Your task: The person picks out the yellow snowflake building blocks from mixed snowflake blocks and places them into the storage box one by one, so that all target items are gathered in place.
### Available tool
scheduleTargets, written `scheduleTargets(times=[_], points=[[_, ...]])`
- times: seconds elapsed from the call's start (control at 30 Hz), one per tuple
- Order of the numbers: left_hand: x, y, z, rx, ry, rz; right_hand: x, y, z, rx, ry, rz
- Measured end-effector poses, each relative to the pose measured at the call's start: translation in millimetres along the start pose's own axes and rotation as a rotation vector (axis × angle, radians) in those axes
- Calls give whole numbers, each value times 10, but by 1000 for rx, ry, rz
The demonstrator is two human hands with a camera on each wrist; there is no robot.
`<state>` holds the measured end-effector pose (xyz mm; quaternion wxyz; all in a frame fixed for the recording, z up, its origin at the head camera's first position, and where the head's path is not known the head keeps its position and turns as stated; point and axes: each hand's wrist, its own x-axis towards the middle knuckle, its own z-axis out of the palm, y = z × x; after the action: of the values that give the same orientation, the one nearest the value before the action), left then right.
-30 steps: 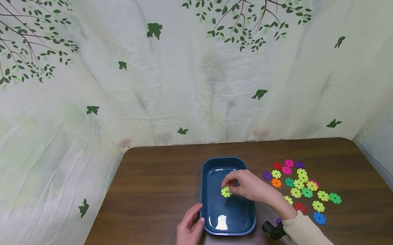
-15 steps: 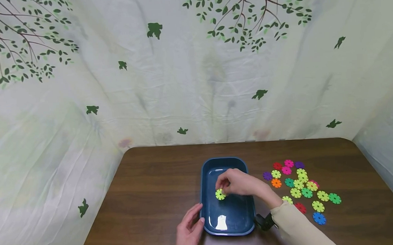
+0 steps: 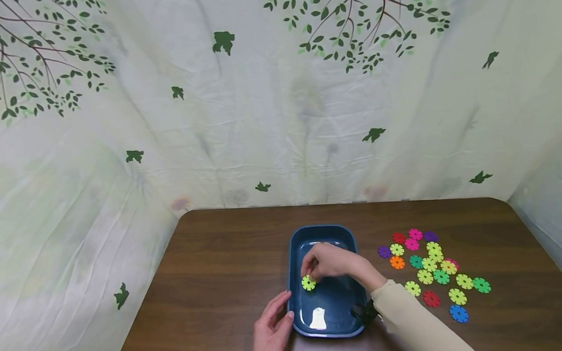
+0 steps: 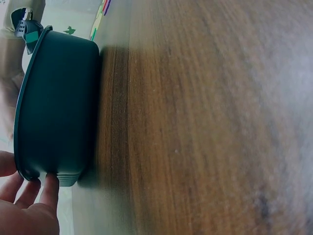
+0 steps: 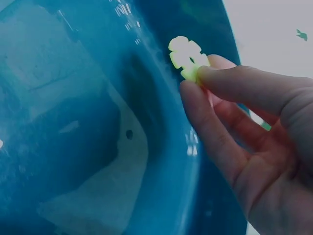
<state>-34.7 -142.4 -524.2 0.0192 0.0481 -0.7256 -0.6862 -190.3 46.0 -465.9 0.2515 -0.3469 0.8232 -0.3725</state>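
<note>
A deep blue plastic tray (image 3: 327,325) lies on the wooden table. At its near left side my left hand (image 3: 271,328) holds the edge, thumb at the rim and fingertips against the outer wall, as the left wrist view shows. Over the tray, toward its left wall, my right hand (image 3: 329,260) pinches a yellow-green flower-shaped disc (image 3: 308,283) between thumb and fingers. The right wrist view shows the notched disc (image 5: 188,56) above the tray, near its wall.
Several flower-shaped discs in yellow, green, red, pink, purple, orange and blue lie spread right of the tray, such as a blue disc (image 3: 458,313). A patterned white cloth (image 3: 306,117) hangs behind the table (image 3: 219,272). A black wrist camera (image 3: 364,313) overlaps the tray's right rim.
My right hand has moved left across the tray and slightly toward me, still pinching the yellow-green disc. The left hand stays at the tray's edge.
</note>
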Motion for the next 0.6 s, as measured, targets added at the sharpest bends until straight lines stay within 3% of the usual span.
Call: scheduleTargets(times=[0.1, 0.6], points=[[-3, 5, 4, 0, -2, -18, 30, 23, 30, 15, -23, 23], [1, -6, 6, -16, -7, 27, 147, 68, 242, 156, -99, 93]])
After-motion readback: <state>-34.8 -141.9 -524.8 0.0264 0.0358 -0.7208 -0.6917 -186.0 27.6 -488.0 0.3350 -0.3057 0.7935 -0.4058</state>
